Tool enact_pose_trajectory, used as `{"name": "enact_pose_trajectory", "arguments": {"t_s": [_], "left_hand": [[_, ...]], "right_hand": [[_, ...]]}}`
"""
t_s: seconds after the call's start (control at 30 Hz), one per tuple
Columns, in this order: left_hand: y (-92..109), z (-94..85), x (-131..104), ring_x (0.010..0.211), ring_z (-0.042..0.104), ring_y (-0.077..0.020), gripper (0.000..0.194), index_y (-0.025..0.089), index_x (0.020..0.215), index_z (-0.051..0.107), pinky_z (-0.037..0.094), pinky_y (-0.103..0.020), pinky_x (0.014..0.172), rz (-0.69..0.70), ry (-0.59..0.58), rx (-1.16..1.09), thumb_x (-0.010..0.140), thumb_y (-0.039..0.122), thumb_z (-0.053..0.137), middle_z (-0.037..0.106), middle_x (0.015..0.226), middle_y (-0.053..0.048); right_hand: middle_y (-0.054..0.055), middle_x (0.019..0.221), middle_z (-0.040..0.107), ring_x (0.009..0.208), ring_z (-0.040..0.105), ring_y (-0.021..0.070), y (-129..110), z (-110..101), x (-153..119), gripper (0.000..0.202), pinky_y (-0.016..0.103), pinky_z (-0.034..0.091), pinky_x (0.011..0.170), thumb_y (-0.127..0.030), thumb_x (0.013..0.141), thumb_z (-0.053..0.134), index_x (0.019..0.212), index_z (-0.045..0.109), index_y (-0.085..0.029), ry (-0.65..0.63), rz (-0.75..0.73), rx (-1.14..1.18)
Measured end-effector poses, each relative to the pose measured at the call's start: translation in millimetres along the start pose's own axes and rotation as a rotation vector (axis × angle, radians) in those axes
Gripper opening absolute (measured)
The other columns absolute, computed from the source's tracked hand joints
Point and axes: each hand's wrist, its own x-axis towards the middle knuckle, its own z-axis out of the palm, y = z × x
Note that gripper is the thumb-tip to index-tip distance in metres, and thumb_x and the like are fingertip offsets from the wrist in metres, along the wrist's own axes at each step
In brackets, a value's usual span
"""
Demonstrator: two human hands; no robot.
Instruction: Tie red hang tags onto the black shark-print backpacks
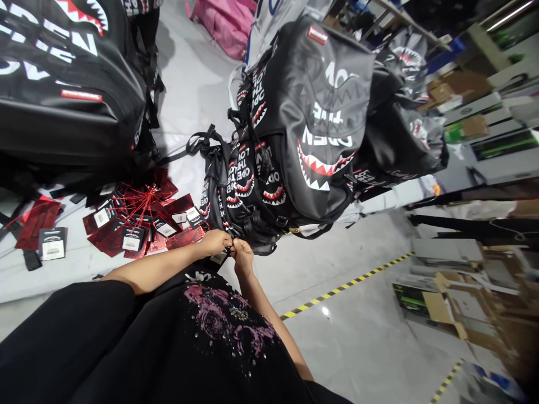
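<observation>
My left hand [217,242] and my right hand [242,255] meet in front of my body, both closed with fingertips pinched together. Just under them a black hang tag [219,258] with a white label dangles, partly covered by my fingers. They are pinching its string, though the thin cord itself hardly shows. Right beside the hands lies a black backpack [324,129] with upside-down white lettering and a red-and-white shark mouth. Its straps and patterned side panel [248,174] are closest to my fingers.
Left of my hands, a bunch of red-stringed tags [145,205] is spread on the white table [76,280]. Another black backpack [76,123] stands behind it, and a pink bag [225,25] lies farther back. Cartons [450,252] and yellow-black floor tape [345,286] are at right.
</observation>
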Motion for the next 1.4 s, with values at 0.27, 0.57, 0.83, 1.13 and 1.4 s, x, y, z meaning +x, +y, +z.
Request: {"name": "enact_pose_trajectory", "arguments": {"t_s": [0.27,0.57,0.83,1.13,1.4], "left_hand": [[1.7,4.5,-0.5,0.08,0.064,-0.0166,0.018,0.024,0.079,0.068,0.039,-0.023,0.064,-0.048,0.021,0.013,0.083,0.032,0.052,0.071,0.082,-0.001],[10.6,2.9,-1.2,0.075,0.063,-0.0153,0.018,0.022,0.08,0.066,0.037,-0.021,0.06,-0.03,-0.018,-0.003,0.08,0.036,0.055,0.069,0.078,-0.001],[10.1,12.7,4.4,0.074,0.062,-0.0164,0.02,0.022,0.074,0.069,0.035,-0.022,0.061,-0.076,-0.006,-0.066,0.077,0.036,0.055,0.068,0.074,-0.001],[0.9,35.3,4.7,0.07,0.06,-0.0098,0.016,0.021,0.08,0.069,0.037,-0.017,0.059,-0.091,0.026,-0.37,0.079,0.029,0.055,0.069,0.075,0.004],[-1.5,39.8,3.7,0.077,0.063,-0.0173,0.015,0.02,0.08,0.066,0.042,-0.023,0.066,-0.124,0.101,-0.34,0.073,0.032,0.062,0.07,0.081,-0.001]], "right_hand": [[-0.005,0.05,0.052,0.046,0.041,0.0083,0.9,-1.9,-1.2,0.034,0.021,0.032,0.046,-0.046,0.06,0.072,0.069,0.059,-0.017,-0.039,-0.104,-0.123],[-0.001,0.06,0.059,0.058,0.049,0.0125,1.8,-9.8,2.5,0.023,0.025,0.041,0.057,-0.04,0.064,0.064,0.064,0.063,-0.017,-0.044,-0.283,-0.277],[0.002,0.063,0.062,0.062,0.053,0.0144,5.3,-15.3,9.0,0.024,0.026,0.042,0.062,-0.04,0.065,0.064,0.063,0.065,-0.016,-0.004,-0.343,-0.31],[0.003,0.069,0.065,0.067,0.055,0.0154,12.4,-26.6,19.0,0.026,0.029,0.044,0.069,-0.039,0.063,0.068,0.069,0.066,-0.014,0.002,-0.352,-0.322],[0.002,0.07,0.066,0.065,0.056,0.0146,17.3,-31.2,17.2,0.029,0.03,0.045,0.069,-0.042,0.062,0.071,0.072,0.066,-0.015,-0.049,-0.275,-0.293]]}}
